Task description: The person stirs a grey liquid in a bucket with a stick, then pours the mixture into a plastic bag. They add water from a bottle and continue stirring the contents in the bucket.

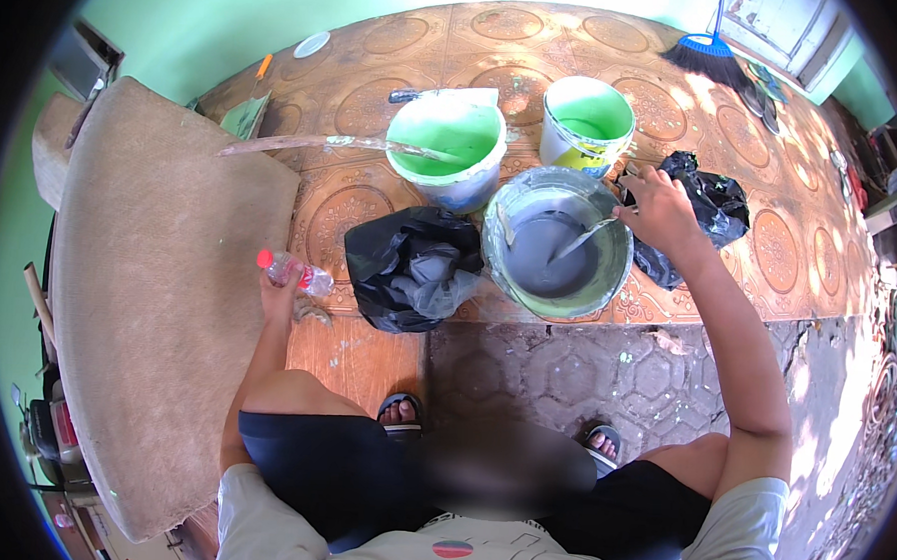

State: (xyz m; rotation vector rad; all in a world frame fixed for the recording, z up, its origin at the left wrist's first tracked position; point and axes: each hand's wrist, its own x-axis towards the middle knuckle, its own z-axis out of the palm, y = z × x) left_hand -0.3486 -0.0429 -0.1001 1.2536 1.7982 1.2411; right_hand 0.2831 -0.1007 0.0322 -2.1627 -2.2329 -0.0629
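My left hand (280, 295) is wrapped round a small clear plastic bottle (314, 279) with a red cap, tipped on its side at the tiled ledge's left. My right hand (660, 211) is over the right rim of a wide bucket (499, 267) of grey paste. Its thumb and fingers close at the upper end of a thin, paste-coated stirring tool (582, 240), whose lower end dips into the paste. A short pale scraper-like piece (505, 225) leans inside the bucket's left wall. An opened black plastic bag (381, 277) of grey powder stands between my hands.
Behind stand two white buckets with green insides, one (442, 192) with a wooden stick (304, 144) across it, the other (588, 121) further right. Another black bag (717, 202) lies right of my right hand. A beige board (157, 297) fills the left. A blue broom (707, 53) stands far right.
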